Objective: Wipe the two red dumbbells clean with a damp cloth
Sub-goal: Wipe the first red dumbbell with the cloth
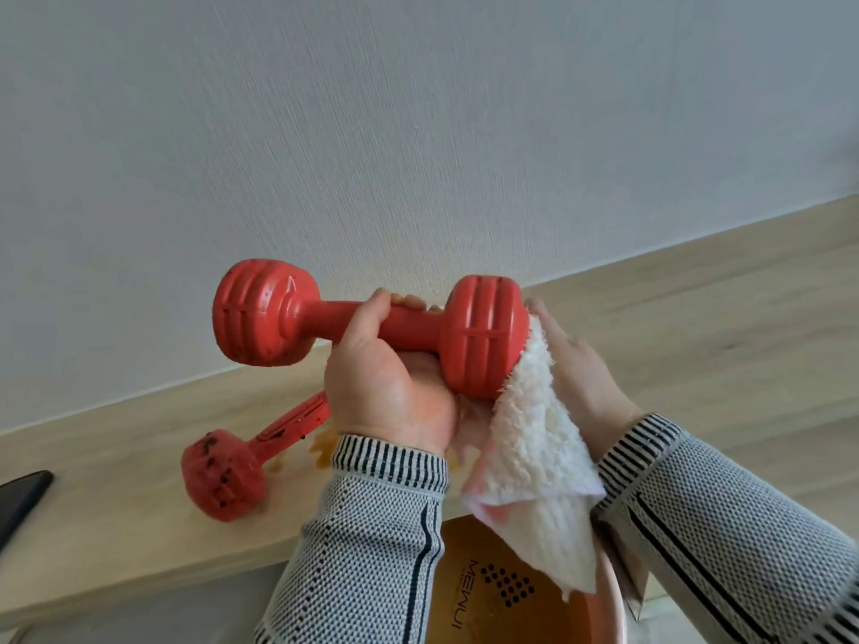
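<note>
Nearest, a pink basin (599,611) holds brownish water. Above it, the left hand (390,378) curls its fingers round the handle of the raised red dumbbell (372,325). The right hand (576,369), fingers straight and together, presses the white cloth (534,462) against one end. Beyond, the speckled second dumbbell (232,467) lies on the wooden floor (697,341) by the wall (418,132).

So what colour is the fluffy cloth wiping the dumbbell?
The fluffy cloth is white with a pale pink edge, seen in the head view.
</note>
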Demonstrator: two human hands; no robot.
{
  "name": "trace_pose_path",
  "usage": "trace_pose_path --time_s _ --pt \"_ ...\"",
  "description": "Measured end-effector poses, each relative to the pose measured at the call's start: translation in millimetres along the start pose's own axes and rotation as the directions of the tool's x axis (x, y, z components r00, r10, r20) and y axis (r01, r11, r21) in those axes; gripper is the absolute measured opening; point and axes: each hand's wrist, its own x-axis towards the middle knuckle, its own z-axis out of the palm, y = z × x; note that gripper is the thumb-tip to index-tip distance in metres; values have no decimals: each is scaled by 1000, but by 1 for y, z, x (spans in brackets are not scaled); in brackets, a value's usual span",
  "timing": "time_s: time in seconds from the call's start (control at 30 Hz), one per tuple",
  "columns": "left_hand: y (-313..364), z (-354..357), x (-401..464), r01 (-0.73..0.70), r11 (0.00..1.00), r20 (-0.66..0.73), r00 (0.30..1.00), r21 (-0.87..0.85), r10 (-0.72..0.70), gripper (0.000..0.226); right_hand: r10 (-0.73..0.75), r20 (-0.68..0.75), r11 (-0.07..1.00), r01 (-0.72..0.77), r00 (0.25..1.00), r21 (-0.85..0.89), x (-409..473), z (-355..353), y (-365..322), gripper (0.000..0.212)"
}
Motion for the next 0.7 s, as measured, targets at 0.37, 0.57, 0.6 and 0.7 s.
trace_pose_path --time_s 0.37,0.57,0.6,0.7 --pt "11 -11 4 -10 970 123 992 242 -20 17 123 546 723 -452 829 523 -5 10 -7 55" --pt "16 -15 6 164 910 164 957 380 -241 31 -34 580 717 -384 814 581 -8 17 -2 58" --pt "17 -19 10 196 901 183 941 387 -284 33 -45 591 729 -377 806 570 -6 19 1 61" --pt "20 -30 23 308 905 183 911 294 -370 29 -87 656 792 -347 750 502 -1 21 2 88"
